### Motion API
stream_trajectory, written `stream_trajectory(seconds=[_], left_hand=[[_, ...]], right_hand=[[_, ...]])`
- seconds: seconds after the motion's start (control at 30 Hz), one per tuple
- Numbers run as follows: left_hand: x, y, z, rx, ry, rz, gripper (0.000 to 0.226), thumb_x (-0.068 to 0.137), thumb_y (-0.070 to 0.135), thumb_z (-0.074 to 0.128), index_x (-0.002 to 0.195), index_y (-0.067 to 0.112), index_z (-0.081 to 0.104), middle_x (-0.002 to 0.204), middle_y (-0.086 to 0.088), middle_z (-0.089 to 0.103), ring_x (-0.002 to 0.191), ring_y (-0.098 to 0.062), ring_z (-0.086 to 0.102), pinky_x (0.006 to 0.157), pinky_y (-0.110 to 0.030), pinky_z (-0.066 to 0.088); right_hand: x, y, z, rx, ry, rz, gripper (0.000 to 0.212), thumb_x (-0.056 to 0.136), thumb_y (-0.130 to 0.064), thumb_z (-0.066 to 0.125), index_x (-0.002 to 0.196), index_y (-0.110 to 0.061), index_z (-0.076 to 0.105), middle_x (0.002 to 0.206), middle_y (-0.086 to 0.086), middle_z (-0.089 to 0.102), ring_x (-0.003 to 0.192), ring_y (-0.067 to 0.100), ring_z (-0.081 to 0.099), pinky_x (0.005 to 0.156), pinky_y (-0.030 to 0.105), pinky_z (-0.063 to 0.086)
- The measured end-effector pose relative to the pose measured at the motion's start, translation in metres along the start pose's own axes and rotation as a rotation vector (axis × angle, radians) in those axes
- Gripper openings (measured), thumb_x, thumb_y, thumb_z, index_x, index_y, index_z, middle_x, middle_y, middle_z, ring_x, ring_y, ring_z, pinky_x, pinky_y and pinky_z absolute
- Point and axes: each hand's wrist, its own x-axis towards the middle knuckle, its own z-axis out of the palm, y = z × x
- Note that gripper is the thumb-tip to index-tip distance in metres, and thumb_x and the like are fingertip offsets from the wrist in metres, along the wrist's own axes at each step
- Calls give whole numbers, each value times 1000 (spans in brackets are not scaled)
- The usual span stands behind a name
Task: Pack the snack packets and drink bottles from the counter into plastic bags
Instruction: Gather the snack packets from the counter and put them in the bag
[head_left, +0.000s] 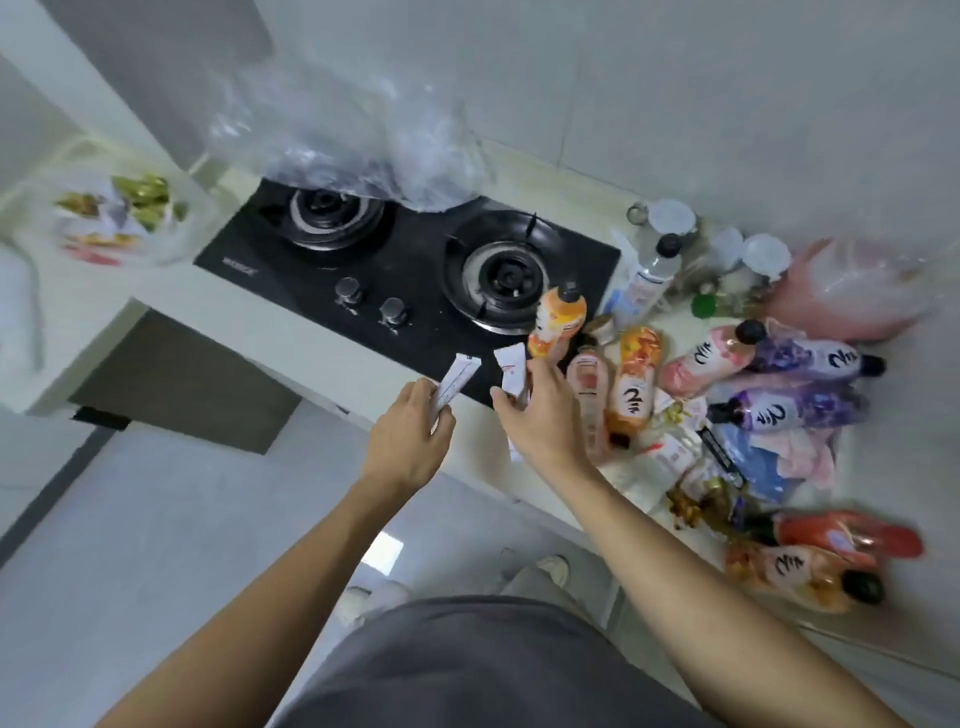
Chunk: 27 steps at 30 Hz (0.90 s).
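Step in hand, by my reading: moving small snack packets toward a bag. Left hand (410, 436) pinches a white packet (457, 382) over the counter's front edge; right hand (540, 410) has its fingers curled round a second white packet (511, 371), just beside the hob (405, 265).

Clear bag (353, 140) hangs open above the hob's rear edge (what holds it up is not visible). A filled bag (119, 221) sits at the counter's far left end. Drink bottles (706, 358) and loose packets lie heaped toward the counter's right end.

Advice: keep both pinches firm, carry the packets high over the burners, and drop them through the bag mouth, not on its rim. Light packets first risks crushing; bottles belong at the bottom.
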Motion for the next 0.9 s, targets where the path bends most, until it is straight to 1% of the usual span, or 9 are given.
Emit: stream_trajectory(seconds=[0.1, 0.17, 0.23, 0.33, 0.43, 0.53, 0.67, 0.8, 0.9], left_hand=[[-14, -64, -40, -33, 68, -88, 14, 102, 33, 44, 101, 20, 46, 88, 6, 51, 68, -13, 51, 55, -35, 40], [-24, -111, -71, -54, 94, -139, 13, 102, 36, 44, 101, 22, 44, 84, 6, 53, 67, -18, 53, 56, -37, 44], [-31, -157, -103, -86, 130, -196, 13, 101, 36, 44, 100, 23, 44, 80, 4, 56, 66, -23, 56, 59, -40, 49], [-36, -221, -153, -127, 204, -270, 15, 102, 37, 45, 97, 22, 45, 76, -1, 59, 65, -25, 58, 59, -41, 49], [-37, -270, -194, -149, 273, -316, 21, 103, 43, 44, 95, 23, 44, 75, 2, 59, 66, -25, 58, 57, -37, 44], [-27, -305, -224, -179, 327, -366, 24, 103, 44, 45, 93, 22, 43, 73, 2, 59, 66, -24, 57, 55, -34, 37], [2, -338, -256, -191, 348, -402, 26, 102, 46, 45, 95, 22, 47, 74, 3, 59, 67, -21, 57, 55, -34, 36], [53, -365, -281, -202, 353, -445, 20, 99, 43, 52, 98, 24, 52, 76, 9, 58, 68, -12, 55, 53, -32, 33], [101, -390, -300, -205, 342, -476, 21, 97, 44, 53, 100, 23, 53, 80, 6, 61, 75, -23, 60, 57, -34, 39]], right_hand=[[-8, -64, 49, 6, -61, -58, 25, 88, -30, 74, 91, -18, 53, 92, -4, 58, 81, 17, 57, 67, 31, 36], [-19, -110, 83, 30, -107, -81, 26, 89, -30, 74, 88, -21, 50, 89, -8, 57, 76, 7, 53, 64, 26, 35], [-29, -152, 116, 65, -144, -97, 25, 89, -30, 74, 87, -23, 50, 86, -11, 58, 77, 5, 54, 64, 25, 38], [-36, -208, 167, 74, -197, -131, 23, 88, -32, 74, 88, -22, 53, 85, -9, 61, 79, 12, 59, 71, 36, 50], [-34, -254, 210, 55, -232, -182, 22, 87, -31, 74, 90, -18, 57, 89, -5, 62, 82, 16, 59, 77, 43, 53], [-23, -293, 246, 53, -246, -241, 20, 87, -30, 74, 94, -18, 59, 95, -4, 59, 85, 16, 59, 79, 43, 53], [9, -330, 292, 33, -277, -277, 23, 88, -33, 75, 103, -20, 62, 101, -4, 54, 85, 15, 59, 78, 41, 54], [58, -360, 339, 49, -301, -286, 22, 90, -32, 74, 103, -18, 64, 101, -2, 54, 81, 7, 55, 70, 30, 46], [103, -386, 373, 64, -334, -277, 21, 90, -34, 75, 96, -18, 62, 97, -2, 56, 79, 3, 54, 62, 21, 38]])
